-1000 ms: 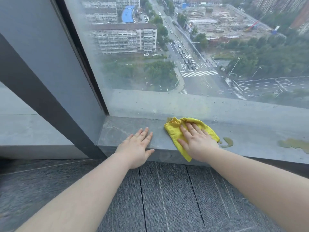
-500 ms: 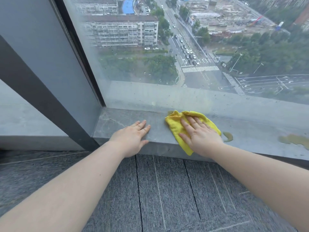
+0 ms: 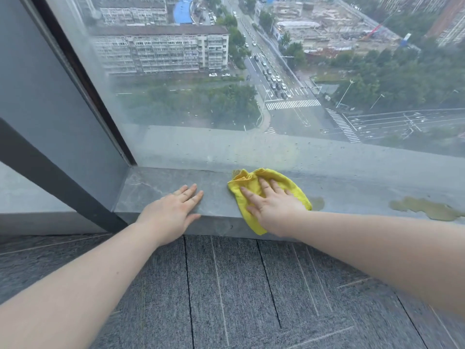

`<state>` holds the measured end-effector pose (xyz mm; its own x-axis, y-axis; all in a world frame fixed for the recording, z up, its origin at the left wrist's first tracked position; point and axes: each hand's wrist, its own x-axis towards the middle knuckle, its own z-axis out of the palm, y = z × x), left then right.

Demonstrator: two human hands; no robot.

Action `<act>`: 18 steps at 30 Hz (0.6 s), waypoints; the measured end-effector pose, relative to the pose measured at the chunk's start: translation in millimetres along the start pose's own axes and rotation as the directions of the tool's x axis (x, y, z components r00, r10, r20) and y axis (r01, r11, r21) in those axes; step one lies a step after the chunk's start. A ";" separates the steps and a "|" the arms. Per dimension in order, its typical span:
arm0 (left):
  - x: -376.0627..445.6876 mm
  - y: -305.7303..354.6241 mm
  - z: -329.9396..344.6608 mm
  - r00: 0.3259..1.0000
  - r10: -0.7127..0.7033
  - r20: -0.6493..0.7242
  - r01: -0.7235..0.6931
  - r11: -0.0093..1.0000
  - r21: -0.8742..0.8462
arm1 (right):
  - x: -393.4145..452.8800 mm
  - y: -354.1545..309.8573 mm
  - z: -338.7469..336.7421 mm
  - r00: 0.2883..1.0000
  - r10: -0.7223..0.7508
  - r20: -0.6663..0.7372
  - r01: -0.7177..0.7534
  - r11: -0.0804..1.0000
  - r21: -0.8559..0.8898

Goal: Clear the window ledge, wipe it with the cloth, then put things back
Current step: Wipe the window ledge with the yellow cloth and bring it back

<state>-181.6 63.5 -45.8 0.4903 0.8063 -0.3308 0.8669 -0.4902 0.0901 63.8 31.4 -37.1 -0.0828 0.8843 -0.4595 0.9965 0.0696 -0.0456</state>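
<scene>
Ledge: grey stone sill at the foot of the window, running from the left corner off to the right edge.
Cloth: yellow, bunched, lying on the ledge right of centre; one corner hangs over the front edge.
Right hand: flat on the cloth, fingers spread and straight, pressing it to the ledge; grip released, nothing clasped.
Left hand: palm down on the bare ledge just left of the cloth, apart from it, fingers straight and together; grip released.
Stains: a large yellowish-green patch on the ledge far right; a smaller one just beside the cloth's right edge.
Glass: hazy, streets and buildings far below.
Floor: grey carpet tiles under both forearms.
</scene>
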 end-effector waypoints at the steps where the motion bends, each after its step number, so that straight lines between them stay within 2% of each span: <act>1: 0.5 3.0 -2.2 1.000 -0.014 0.014 0.014 1.000 0.007 | -2.5 9.6 -2.5 1.000 -0.009 0.011 0.009 1.000 -0.007; 4: 4.9 17.2 -11.3 0.998 -0.032 0.057 0.030 0.999 0.040 | -11.5 40.3 -2.6 0.999 0.008 0.035 -0.008 1.000 0.001; 10: 24.7 84.0 -15.4 0.997 0.058 0.046 -0.061 0.995 0.075 | -27.9 82.4 12.0 0.997 0.069 -0.029 -0.066 0.993 0.095; 15: 54.9 153.7 -6.4 0.983 0.184 -0.020 -0.183 0.982 0.038 | -53.3 140.4 32.8 0.964 0.247 -0.098 -0.223 0.953 0.207; 18: 69.3 181.1 2.0 0.982 0.191 -0.008 -0.190 0.980 0.061 | -67.9 183.6 38.4 0.933 0.349 -0.091 -0.321 0.919 0.227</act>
<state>9.2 29.9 -54.3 0.6477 0.7005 -0.2997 0.7507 -0.6539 0.0939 252.1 -33.5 -48.4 0.2710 0.8913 -0.3637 0.9408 -0.3251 -0.0957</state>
